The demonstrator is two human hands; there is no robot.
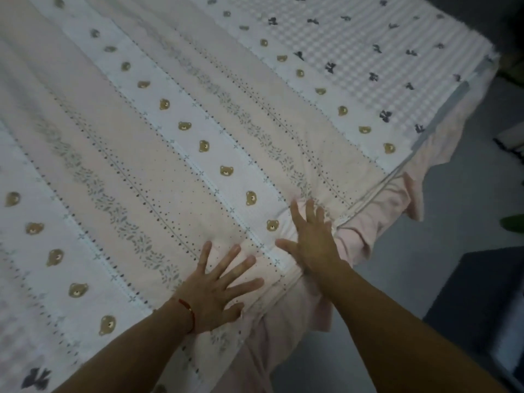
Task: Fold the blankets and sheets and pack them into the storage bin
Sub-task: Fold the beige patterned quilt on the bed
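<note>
- Nearest you, your left hand (211, 290) lies flat on the blanket (158, 154), fingers straight and fanned wide, gripping nothing; a red cord bracelet (189, 312) circles its wrist.
- Just beyond and to the right of the left hand, your right hand (312, 242) also presses palm-down on the blanket, fingers spread and straight, thumb out toward the left hand, holding nothing.
- Both hands sit at the blanket's near right edge, where the cloth puckers slightly around the right hand's fingertips.
- Below that edge, a pink sheet (377, 219) hangs in loose folds off the side, touching the blanket's border.
- Spreading away from the hands, the blanket lies open and fairly flat, with pale pink bands of dotted lines and leafy sprigs between white bands of small brown bear faces (226, 171).
- Farther along the blanket, its far right part changes to a checked panel (397, 66) scattered with dark bows.
- Right of the blanket's edge, grey floor (442, 211) shows, with a dark shape (482, 302) too dim to identify.
</note>
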